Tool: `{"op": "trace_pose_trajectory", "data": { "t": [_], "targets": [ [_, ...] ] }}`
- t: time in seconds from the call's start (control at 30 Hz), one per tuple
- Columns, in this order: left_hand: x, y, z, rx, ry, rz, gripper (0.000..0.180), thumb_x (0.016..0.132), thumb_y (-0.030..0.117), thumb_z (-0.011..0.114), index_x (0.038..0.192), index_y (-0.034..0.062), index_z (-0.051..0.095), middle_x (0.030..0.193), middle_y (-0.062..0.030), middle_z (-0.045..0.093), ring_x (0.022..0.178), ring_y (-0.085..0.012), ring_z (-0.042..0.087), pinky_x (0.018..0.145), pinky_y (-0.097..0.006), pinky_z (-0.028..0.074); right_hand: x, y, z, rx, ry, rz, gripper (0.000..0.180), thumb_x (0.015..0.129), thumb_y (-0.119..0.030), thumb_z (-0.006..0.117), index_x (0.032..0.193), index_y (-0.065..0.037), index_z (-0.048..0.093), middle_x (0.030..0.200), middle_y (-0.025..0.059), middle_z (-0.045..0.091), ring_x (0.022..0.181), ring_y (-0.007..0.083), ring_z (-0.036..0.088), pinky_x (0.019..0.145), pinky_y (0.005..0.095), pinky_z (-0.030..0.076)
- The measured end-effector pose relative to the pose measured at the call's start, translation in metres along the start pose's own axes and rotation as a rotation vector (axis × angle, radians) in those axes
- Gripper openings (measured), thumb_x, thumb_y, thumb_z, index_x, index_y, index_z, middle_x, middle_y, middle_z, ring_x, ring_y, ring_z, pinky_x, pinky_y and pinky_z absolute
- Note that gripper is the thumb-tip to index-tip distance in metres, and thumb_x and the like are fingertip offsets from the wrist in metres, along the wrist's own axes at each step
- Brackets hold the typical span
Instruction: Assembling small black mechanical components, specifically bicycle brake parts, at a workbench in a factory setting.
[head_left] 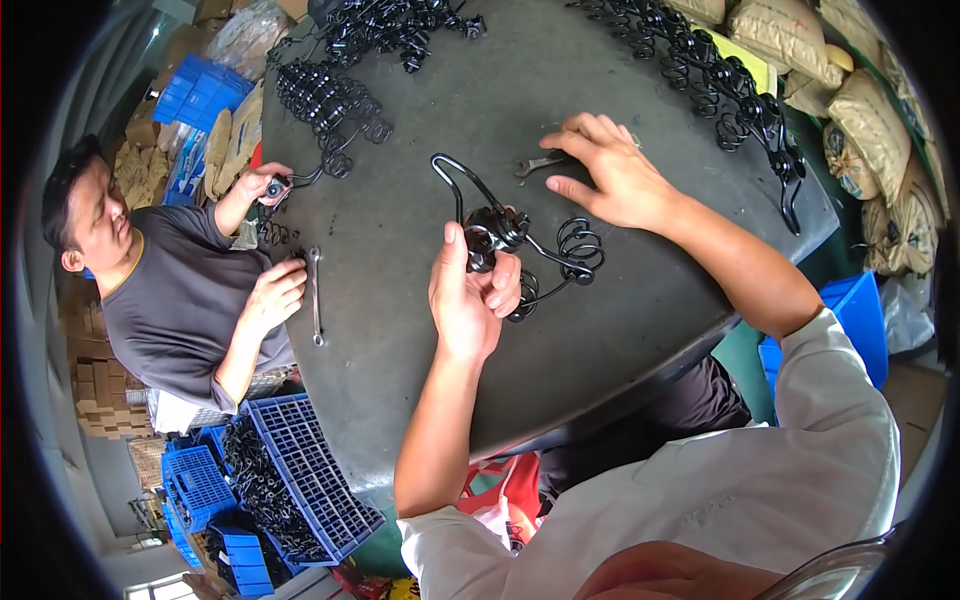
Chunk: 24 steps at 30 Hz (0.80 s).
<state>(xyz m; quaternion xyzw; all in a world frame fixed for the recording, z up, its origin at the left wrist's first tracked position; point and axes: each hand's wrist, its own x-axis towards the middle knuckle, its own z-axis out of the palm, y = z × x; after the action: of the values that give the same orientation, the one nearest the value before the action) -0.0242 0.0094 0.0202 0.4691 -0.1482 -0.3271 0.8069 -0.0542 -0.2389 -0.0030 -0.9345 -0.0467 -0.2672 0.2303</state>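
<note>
the left hand is clamped on a black coiled spring assembly that rests on the dark counter. just beyond the assembly, the right hand lies fingers spread, touching a small wrench. farther left of the assembly, a co-worker's hands hold similar black parts beside a long wrench.

We see tan, bulging sacks stacked at two o'clock past the table rim, more of them at one o'clock, with a flat yellow sheet lying just beside them. At nine o'clock we note brown cardboard boxes piled behind the seated person. At eleven o'clock we spot clear plastic bags and tan paper-wrapped bundles beside blue crates; writing too small to tell.
</note>
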Motion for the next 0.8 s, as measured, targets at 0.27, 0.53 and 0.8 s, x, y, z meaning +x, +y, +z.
{"op": "trace_pose_trajectory", "data": {
  "t": [0.27,0.53,0.8],
  "targets": [
    [-0.005,-0.003,0.003,0.048,-0.033,0.02,0.069,0.11,0.057,0.033,0.132,-0.0045,0.057,0.067,0.003,0.043,0.05,-0.0066,0.033,0.044,-0.023,0.027,0.005,0.022,0.012,-0.013,-0.219,0.048,0.023,0.095,-0.011,0.067,0.117,-0.006,0.068,0.116,0.0104,0.062,0.114,0.0285,0.056,0.098,0.0424,0.041],
    [0.002,0.003,-0.012,-0.138,-0.017,0.02,0.068,0.108,0.06,0.041,0.127,-0.002,0.06,0.066,0.0036,0.042,0.049,-0.0062,0.033,0.043,-0.023,0.028,0.009,0.02,0.006,0.228,-0.089,0.009,0.019,0.098,-0.004,0.063,0.116,-0.002,0.066,0.113,0.0128,0.062,0.105,0.0332,0.064,0.09,0.0424,0.051],
    [0.006,-0.002,-0.02,-0.402,-0.089,-0.136,0.068,0.109,0.06,0.034,0.121,0.0007,0.065,0.058,0.0043,0.039,0.044,-0.0061,0.027,0.035,-0.022,0.026,0.009,-0.004,-0.021,0.535,-0.047,-0.214,0.021,0.101,-0.002,0.061,0.12,-0.001,0.068,0.118,0.0129,0.06,0.107,0.028,0.063,0.093,0.0372,0.05]
  ]
}}
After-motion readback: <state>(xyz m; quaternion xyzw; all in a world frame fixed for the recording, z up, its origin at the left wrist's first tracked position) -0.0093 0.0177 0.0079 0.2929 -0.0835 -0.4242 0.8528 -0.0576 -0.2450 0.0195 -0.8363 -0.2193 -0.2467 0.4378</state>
